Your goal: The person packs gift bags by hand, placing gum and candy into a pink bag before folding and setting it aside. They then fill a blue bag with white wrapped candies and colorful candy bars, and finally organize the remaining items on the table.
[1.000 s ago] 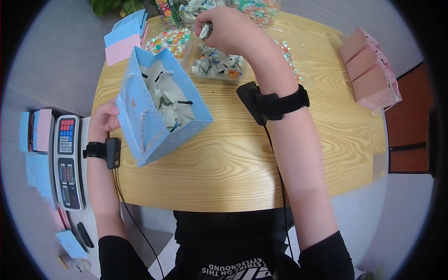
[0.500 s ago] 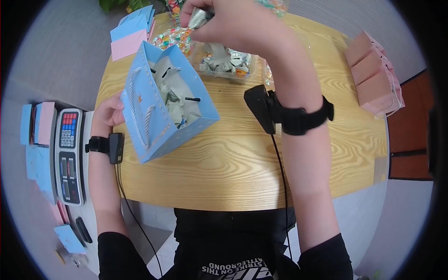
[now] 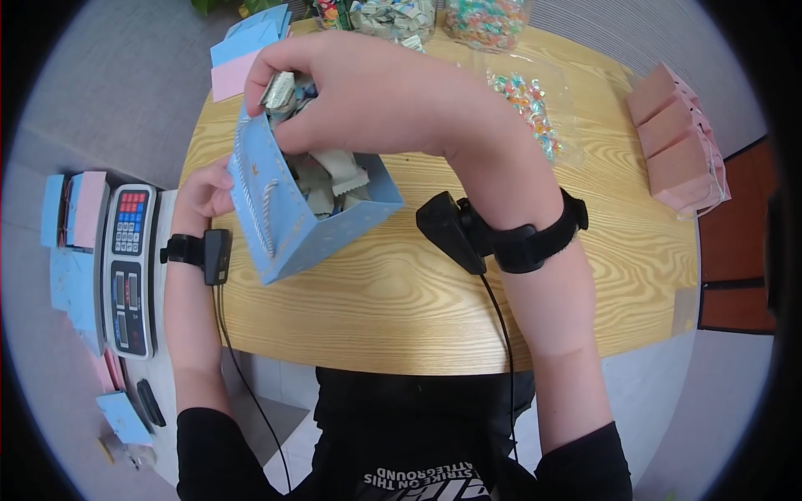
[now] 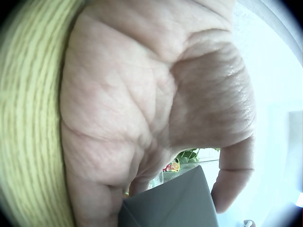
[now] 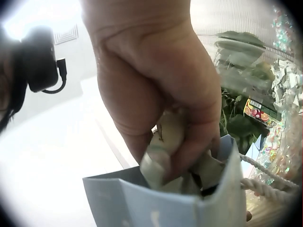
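A blue paper gift bag (image 3: 313, 242) with white rope handles stands tilted on the table, several wrapped candies (image 3: 338, 177) visible inside. At its left side my left hand (image 3: 205, 192) grips the bag between thumb and fingers; in the left wrist view a bag corner (image 4: 173, 196) sits between them. My right hand (image 3: 359, 93) reaches over the bag's mouth, fingers curled round a bunch of silvery-white wrapped candies (image 3: 280, 92). From the right wrist, these wrappers (image 5: 155, 165) appear at the opening, fingertips dipping below the bag's rim (image 5: 156, 191).
Behind the bag stand clear tubs of white-wrapped candies (image 3: 393, 21) and colourful candies (image 3: 484, 23). A clear tray (image 3: 568, 125) holds more colourful ones. Pink bags (image 3: 672, 134) line the right edge; flat blue and pink bags (image 3: 251, 42) lie back left. A scale (image 3: 129, 267) sits left.
My right hand has come from the candy tray at the back, leftward and nearer, to over the bag with the candies. My left hand keeps its hold on the bag.
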Motion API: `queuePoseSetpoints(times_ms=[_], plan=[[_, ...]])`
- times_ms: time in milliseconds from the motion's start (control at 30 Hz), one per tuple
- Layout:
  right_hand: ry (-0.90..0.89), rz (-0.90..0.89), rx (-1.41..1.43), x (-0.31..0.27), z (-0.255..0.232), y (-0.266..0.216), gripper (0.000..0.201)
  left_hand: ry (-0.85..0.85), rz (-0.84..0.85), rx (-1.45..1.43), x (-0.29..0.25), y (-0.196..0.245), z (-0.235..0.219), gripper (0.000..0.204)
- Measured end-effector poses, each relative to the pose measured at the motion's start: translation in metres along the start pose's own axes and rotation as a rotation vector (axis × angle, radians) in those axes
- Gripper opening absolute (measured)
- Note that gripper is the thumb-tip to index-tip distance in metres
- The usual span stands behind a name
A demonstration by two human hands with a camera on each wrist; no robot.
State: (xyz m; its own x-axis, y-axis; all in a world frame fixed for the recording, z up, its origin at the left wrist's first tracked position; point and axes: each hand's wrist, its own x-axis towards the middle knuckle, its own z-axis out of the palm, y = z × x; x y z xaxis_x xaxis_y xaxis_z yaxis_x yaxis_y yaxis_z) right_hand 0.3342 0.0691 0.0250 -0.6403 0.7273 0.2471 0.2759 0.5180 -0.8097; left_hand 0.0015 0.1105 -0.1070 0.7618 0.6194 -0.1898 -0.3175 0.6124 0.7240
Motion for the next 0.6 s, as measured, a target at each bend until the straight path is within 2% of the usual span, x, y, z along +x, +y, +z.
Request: queuePoseSetpoints(times_ms=[133, 200, 233, 300, 333, 400, 600], plan=[[0.001, -0.003, -0.056, 0.0, 0.008, -0.001, 0.039, -0.025, 0.011, 0.0, -0.001, 0.0, 0.002, 0.067], [0.026, -0.11, -0.165, 0.001, 0.011, 0.003, 0.05, -0.002, 0.043, 0.019, 0.0, -0.001, 0.006, 0.067], [0.025, -0.112, -0.163, 0.001, 0.012, 0.006, 0.05, 0.019, 0.074, 0.038, 0.0, -0.001, 0.008, 0.066], [0.043, -0.208, -0.149, 0.0, 0.012, 0.011, 0.064, 0.027, 0.074, 0.031, 0.0, -0.001, 0.01, 0.066], [0.044, -0.207, -0.149, -0.001, 0.009, 0.009, 0.064, 0.034, 0.074, 0.024, 0.0, -0.001, 0.01, 0.065], [-0.077, -0.068, -0.129, -0.003, 0.001, 0.003, 0.067, 0.009, 0.044, 0.005, -0.001, 0.0, 0.005, 0.066], [-0.039, -0.055, -0.111, -0.004, -0.001, 0.01, 0.068, 0.01, -0.014, -0.02, -0.001, 0.002, 0.001, 0.071]])
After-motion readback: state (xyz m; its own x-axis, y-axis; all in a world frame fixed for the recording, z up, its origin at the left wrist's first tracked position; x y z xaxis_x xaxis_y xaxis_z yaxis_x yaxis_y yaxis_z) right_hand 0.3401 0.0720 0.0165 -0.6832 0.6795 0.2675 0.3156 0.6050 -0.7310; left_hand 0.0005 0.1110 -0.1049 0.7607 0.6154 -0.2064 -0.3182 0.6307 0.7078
